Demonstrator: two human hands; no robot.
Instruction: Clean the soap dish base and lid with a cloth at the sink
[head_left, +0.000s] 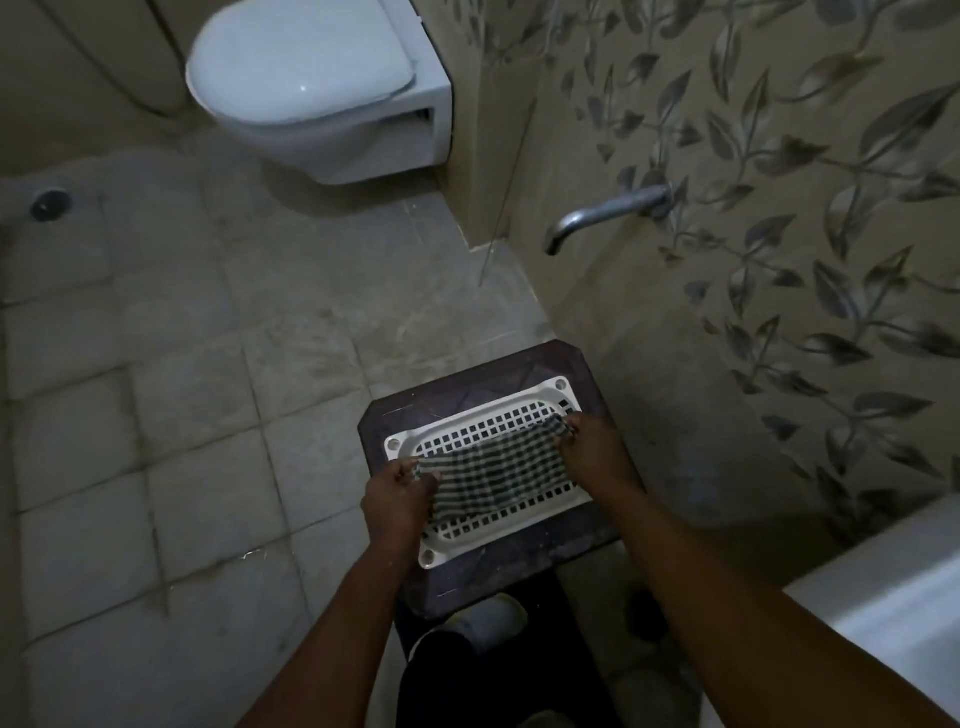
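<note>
We hold the cloth (493, 467) stretched flat across the dish (519, 410), which lies on a dark stool (566, 364) near the right wall. Our left hand (397, 493) pinches the cloth's near-left end with curled fingers, and our right hand (592, 447) pinches its far-right end the same way. Whether this grid piece is the base or the lid, we cannot tell.

The dish looks like thin white plastic full of square holes, so we judge it light, stiff and likely to slide on the stool if the cloth is dragged hard. It is probably slick when wet. The solid rim, with round holes at its corners, seems the best place to take hold, since the grid could snag fingers or threads. The cloth is soft and limp, and it may catch on the hole edges.

The tap (597, 213) sticks out from the leaf-patterned wall beyond the stool. The sink (883, 597) shows only as a white edge at near right, so the dish is not yet there. The toilet (311, 78) stands far left, well apart, with a drain (49, 205) in the tiled floor (208, 364). Nothing lies between the stool and the sink.
</note>
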